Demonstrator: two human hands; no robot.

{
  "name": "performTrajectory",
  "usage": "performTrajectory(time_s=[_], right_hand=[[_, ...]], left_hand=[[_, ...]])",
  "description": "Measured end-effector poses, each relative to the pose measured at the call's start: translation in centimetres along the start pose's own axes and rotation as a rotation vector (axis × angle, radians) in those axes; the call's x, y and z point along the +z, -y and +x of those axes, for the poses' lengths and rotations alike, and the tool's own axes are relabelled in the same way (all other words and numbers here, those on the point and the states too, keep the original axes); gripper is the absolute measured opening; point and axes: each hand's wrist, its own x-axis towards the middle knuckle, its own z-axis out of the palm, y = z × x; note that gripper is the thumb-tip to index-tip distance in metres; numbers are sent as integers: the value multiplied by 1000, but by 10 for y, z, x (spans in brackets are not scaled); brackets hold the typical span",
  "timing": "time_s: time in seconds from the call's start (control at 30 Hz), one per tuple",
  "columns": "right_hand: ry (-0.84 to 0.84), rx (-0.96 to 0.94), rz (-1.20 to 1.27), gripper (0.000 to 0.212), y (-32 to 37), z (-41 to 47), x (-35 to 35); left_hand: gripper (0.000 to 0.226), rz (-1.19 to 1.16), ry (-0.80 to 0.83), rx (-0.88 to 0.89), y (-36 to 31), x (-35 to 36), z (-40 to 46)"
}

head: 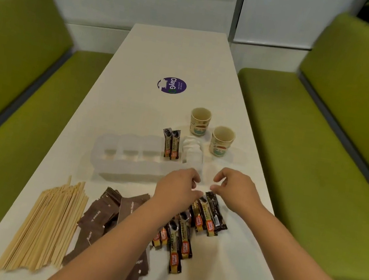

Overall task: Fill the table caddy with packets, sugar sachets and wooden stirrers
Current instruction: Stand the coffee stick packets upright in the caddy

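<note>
Filling the caddy (125, 166) is only begun: two coffee packets (171, 143) stand upright in one compartment just beyond the left hand (179, 186), white sachets (192, 149) fill the end one beyond the gap between the hands, and the three compartments further off to the left look empty. The left hand's fingers are loosely curled over the near rim and seem to hold nothing. The right hand (231, 188) has thumb and forefinger curved toward each other with a gap between; the fingertips hover at the top end of the loose packets (205, 213) fanned on the counter (158, 57) just under both hands. Whether it touches one cannot be told.

The likely slip is a pinch that catches two overlapping packets, or drags the fan askew toward the right edge. The standing packets lean, so a knock from the left hand could tip them. Brown sugar sachets (108, 210) lie beneath the left forearm, which could sweep them into the wooden stirrers (47, 222) further left. Two paper cups (209, 129) beyond the right hand are light and easily toppled.
</note>
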Motion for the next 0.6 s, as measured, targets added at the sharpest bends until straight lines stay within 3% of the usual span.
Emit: performTrajectory(time_s=[0.27,0.6], right_hand=[[91,-80,-128,15,-11,-16,22],[84,-178,-302,22,-21,-21,24]], left_hand=[[62,222,96,-29,-7,31,-1],[61,267,128,-78,-7,38,-1]])
